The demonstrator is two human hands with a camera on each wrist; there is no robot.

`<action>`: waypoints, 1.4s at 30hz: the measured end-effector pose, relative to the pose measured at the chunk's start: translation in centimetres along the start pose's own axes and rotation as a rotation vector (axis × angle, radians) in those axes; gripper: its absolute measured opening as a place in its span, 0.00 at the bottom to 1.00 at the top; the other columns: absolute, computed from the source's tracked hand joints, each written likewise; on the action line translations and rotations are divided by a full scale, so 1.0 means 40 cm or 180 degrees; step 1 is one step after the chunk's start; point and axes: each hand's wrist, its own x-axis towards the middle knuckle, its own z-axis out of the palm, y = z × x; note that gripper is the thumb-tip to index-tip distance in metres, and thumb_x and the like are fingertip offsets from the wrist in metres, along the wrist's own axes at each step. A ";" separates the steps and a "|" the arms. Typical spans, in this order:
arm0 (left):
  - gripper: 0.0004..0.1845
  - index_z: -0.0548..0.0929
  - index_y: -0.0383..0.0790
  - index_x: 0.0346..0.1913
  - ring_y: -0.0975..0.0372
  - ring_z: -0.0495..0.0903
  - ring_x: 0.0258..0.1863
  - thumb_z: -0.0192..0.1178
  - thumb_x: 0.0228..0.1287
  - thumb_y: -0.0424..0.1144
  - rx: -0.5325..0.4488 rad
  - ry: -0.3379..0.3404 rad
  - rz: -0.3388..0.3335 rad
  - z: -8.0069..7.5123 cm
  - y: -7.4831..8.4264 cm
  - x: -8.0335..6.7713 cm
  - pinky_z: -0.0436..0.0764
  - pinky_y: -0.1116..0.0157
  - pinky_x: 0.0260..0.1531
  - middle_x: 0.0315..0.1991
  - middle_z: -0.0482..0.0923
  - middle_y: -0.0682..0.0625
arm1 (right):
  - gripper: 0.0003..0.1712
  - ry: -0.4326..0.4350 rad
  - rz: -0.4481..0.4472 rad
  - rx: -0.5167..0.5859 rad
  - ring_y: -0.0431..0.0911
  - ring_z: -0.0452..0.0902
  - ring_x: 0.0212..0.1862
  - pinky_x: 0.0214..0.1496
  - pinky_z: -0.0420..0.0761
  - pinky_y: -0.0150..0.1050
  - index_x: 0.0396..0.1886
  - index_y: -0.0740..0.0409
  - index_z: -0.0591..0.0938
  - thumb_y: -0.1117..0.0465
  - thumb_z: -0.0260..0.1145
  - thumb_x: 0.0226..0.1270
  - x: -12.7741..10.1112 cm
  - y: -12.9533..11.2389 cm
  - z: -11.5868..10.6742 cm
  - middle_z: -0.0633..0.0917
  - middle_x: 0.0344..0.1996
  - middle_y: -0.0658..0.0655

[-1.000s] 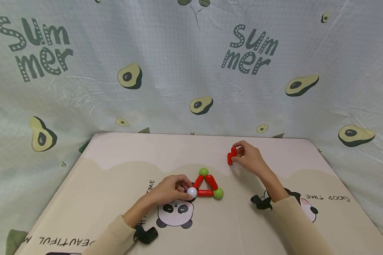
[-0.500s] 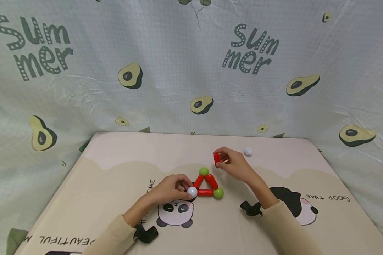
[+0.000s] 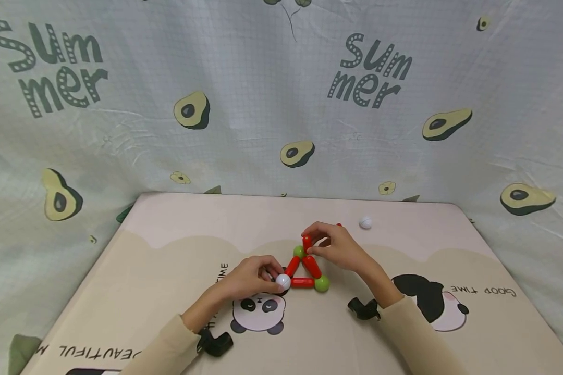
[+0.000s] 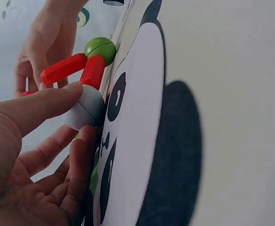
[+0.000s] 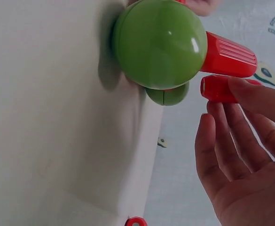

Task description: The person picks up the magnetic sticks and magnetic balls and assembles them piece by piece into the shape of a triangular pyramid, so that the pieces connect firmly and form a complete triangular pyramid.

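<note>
My left hand [image 3: 252, 276] pinches a white ball [image 3: 283, 282] between thumb and fingers, low at the printed tabletop. From this ball a red rod [image 3: 302, 283] runs to a green ball [image 3: 322, 284]; a second red rod [image 3: 292, 266] leads toward the far green ball [image 3: 299, 252]. On the nearer green ball stands a third red rod [image 5: 230, 55], tilted up from the table in the right wrist view. My right hand [image 3: 335, 246] pinches a loose red rod [image 3: 307, 243] by the far green ball. In the right wrist view this held rod [image 5: 218, 88] points toward the balls.
A loose white ball [image 3: 365, 223] lies at the back right. Another red rod [image 3: 339, 225] peeks out behind the right hand, mostly hidden. Black wrist cameras [image 3: 217, 344] sit on both wrists. A patterned curtain [image 3: 244, 104] hangs behind the table's far edge.
My right hand has moved left and nearer with a red rod, from the back right to the far green ball. The loose white ball came into sight. My left hand has stayed on its ball.
</note>
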 end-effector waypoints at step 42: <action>0.15 0.84 0.41 0.49 0.62 0.79 0.36 0.73 0.62 0.40 -0.0018 -0.0012 -0.0010 -0.010 0.003 0.000 0.78 0.69 0.35 0.40 0.82 0.49 | 0.19 -0.0340 -0.0267 0.0198 0.50 0.84 0.52 0.52 0.84 0.34 0.58 0.58 0.86 0.72 0.63 0.71 0.008 0.036 0.007 0.89 0.51 0.58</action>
